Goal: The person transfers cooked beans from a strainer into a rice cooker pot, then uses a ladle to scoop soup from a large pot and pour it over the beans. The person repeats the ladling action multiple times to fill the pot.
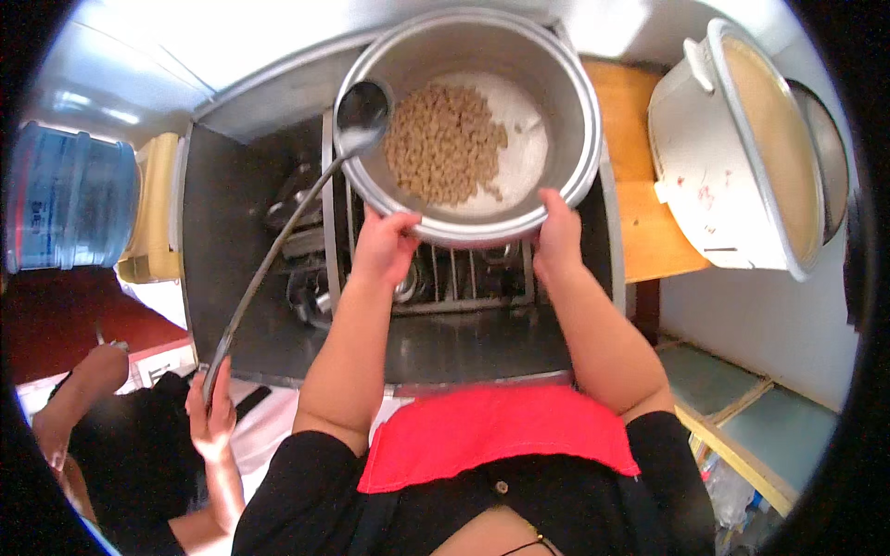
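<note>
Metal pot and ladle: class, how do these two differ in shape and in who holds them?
The pot is broad and deep; the ladle has a small bowl on a long, thin handle. The wearer's left hand and right hand hold the pot's rim; a co-worker's hand holds the ladle. Both look metallic and shiny.

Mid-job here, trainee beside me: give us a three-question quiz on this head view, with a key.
1. True or false: the wearer's left hand and right hand both grip the large metal pot.
2. Who holds the long ladle? A: wearer's left hand; B: wearer's right hand; C: another person's hand.
3. Fill in: the brown pieces are heaped toward the pot's ____ side, as pictured.

Key: 1 true; 2 C; 3 left.
</note>
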The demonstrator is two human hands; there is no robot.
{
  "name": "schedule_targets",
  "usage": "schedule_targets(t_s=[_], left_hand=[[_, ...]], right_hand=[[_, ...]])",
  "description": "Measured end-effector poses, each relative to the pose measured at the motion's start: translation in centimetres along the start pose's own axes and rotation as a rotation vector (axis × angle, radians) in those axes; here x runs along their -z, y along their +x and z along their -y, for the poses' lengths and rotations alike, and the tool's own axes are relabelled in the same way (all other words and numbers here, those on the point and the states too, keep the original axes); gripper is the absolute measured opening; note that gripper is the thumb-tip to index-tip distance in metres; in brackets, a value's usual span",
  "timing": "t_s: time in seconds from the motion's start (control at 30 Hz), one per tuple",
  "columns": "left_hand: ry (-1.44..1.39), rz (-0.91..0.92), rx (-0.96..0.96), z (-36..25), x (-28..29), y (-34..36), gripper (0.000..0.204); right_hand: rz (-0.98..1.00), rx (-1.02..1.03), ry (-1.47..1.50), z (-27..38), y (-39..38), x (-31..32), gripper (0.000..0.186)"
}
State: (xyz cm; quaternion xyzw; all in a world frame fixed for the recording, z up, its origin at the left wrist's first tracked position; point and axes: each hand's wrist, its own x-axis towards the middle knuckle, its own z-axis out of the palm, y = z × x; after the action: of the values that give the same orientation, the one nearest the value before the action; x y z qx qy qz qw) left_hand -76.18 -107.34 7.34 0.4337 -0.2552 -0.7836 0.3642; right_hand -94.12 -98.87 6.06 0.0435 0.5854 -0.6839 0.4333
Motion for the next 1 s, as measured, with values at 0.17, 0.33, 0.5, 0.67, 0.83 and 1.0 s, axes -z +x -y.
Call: schedule_targets(t_s=[0.17, 0.33, 0.5, 0.67, 0.83, 1.0], left_hand=[[-0.082, 0.050, -0.034, 0.4, 0.1, 0.0, 0.067], [-0.023, 0.009, -0.041, 0.4, 0.3, 0.3, 0.067], [-0.010, 0.003, 0.016, -0.2, 0.5, 0.2, 0.065], [-0.041, 0.006, 0.001, 1.0, 0.3, 0.3, 0.067], [0.040, -0.025, 0.013, 1.2, 0.5, 0.2, 0.067], [0.063, 0.036, -0.057, -0.8, 0.5, -0.5, 0.061]], right_hand=[[0.015, 0.018, 0.033, -0.5, 0.1, 0.1, 0.040], [-0.003, 0.039, 0.001, -0.5, 0.1, -0.1, 0.043], [-0.016, 0.014, 0.026, -1.2, 1.5, -0.1, 0.048], [-0.038, -0.022, 0.083, -0.6, 0.0, 0.0, 0.042], [0.076, -0.020, 0.039, -0.4, 0.1, 0.9, 0.041], [0.028, 0.008, -0.002, 0.1, -1.1, -0.6, 0.034]])
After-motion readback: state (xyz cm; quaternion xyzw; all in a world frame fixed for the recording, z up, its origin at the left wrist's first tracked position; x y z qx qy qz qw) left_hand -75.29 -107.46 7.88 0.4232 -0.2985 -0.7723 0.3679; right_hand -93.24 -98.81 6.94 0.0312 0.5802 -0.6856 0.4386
